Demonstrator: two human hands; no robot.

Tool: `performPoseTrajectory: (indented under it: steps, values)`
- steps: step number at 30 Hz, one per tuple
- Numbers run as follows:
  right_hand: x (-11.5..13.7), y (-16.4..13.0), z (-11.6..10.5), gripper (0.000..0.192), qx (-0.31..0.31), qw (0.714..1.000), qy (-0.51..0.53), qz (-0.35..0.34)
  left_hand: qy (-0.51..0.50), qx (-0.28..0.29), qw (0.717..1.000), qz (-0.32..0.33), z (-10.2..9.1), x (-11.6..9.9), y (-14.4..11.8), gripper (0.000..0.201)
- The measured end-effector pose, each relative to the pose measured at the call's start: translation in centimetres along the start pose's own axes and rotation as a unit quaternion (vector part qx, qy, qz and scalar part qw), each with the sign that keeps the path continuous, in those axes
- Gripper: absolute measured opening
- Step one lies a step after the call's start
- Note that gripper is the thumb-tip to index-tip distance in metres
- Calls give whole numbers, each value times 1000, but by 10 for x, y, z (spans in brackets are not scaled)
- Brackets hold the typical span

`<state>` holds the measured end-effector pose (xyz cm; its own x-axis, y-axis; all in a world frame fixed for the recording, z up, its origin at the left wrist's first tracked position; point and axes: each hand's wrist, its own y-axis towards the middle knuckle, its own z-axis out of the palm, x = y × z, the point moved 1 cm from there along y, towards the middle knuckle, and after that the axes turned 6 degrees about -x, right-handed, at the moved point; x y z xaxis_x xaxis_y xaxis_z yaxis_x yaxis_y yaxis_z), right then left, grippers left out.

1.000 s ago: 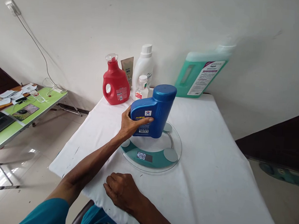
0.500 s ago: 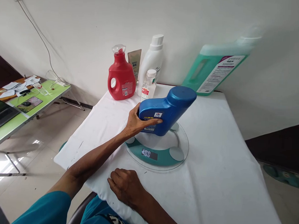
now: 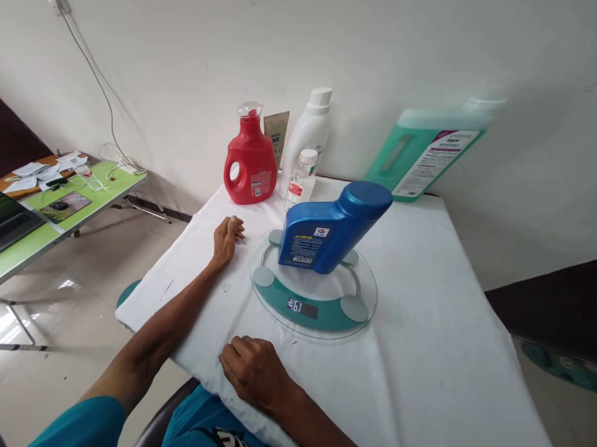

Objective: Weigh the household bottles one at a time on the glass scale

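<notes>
Two bare hands rest on the white tablecloth (image 3: 422, 337), neither holding anything. The left hand (image 3: 226, 238) lies palm down with fingers loosely curled, just left of the round glass scale (image 3: 313, 287) and apart from the blue bottle (image 3: 331, 228). That bottle stands on the scale's glass plate, well clear of the fingers, its capped neck leaning toward the right. The scale's display (image 3: 302, 308) is lit. The right hand (image 3: 253, 373) sits at the table's near edge, fingers curled under, empty. Against the wall stand a red detergent jug (image 3: 250, 157), a white bottle (image 3: 309, 134), a small clear bottle (image 3: 301, 179) and a large green jug (image 3: 422, 156)
</notes>
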<state>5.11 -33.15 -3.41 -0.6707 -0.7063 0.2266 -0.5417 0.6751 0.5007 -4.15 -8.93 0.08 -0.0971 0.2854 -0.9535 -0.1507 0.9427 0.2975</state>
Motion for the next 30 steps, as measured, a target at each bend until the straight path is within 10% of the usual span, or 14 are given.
performPoseTrajectory:
  steps: [11,30]
  values:
    - [15,15,-9,9,143,988,-6,-63,3,20,998,-52,0,12,9,76]
    - [12,9,6,22,35,998,8,-47,22,31,998,-44,3,9,9,73]
